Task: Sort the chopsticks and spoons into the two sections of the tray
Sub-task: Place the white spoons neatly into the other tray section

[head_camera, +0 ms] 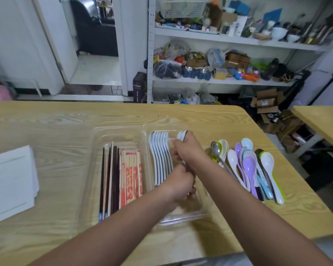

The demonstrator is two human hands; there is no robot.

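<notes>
Mid-frame, a white spoon (181, 134) was gripped by the right hand (188, 150) over the right section of the clear tray (97, 137). The left hand (178, 186) was curled just below, its hold unclear. Chopsticks (113, 175) were laid in the left section.

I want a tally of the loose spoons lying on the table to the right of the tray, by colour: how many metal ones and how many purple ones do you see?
Metal spoon: 1
Purple spoons: 2
Total: 3; more may lie hidden underneath.
</notes>
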